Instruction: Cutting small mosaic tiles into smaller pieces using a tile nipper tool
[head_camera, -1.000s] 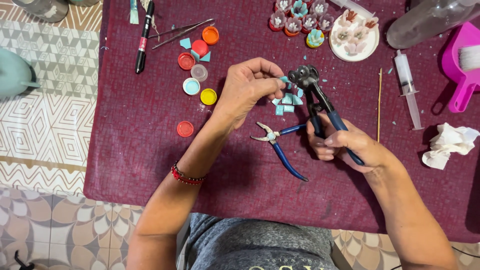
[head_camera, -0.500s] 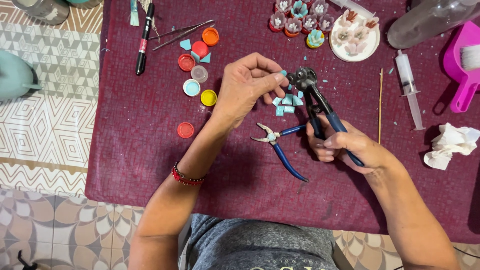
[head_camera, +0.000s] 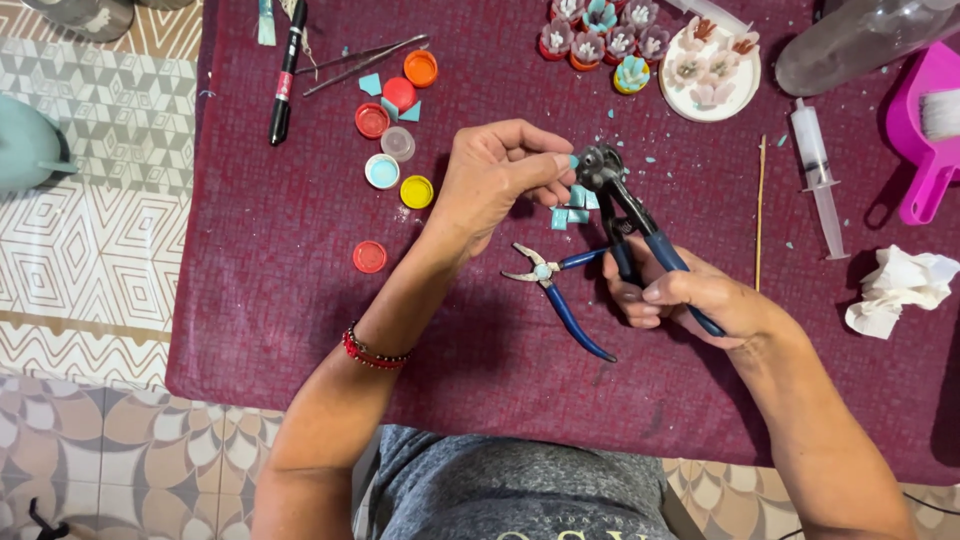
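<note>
My right hand (head_camera: 690, 295) grips the blue handles of black nippers (head_camera: 605, 170), whose jaws point up and away from me. My left hand (head_camera: 495, 175) pinches a small light-blue plastic piece (head_camera: 573, 160) right at those jaws. Several cut light-blue pieces (head_camera: 575, 205) lie on the maroon mat (head_camera: 300, 280) just under the jaws. A second pair of blue-handled pliers (head_camera: 555, 290) rests on the mat between my two hands. A red bead bracelet sits on my left wrist.
Coloured bottle caps (head_camera: 400, 140) lie left of my hands, one red cap (head_camera: 369, 257) apart. At the back: a black pen (head_camera: 285, 80), tweezers (head_camera: 360, 58), cap flowers (head_camera: 600, 30), a white plate (head_camera: 712, 75). Right: a wooden skewer (head_camera: 759, 210), syringe (head_camera: 820, 180), pink dustpan (head_camera: 925, 140), crumpled tissue (head_camera: 895, 290).
My left hand has shifted slightly, with its fingertips closer on the jaws. The nippers and my right hand stay almost in place.
</note>
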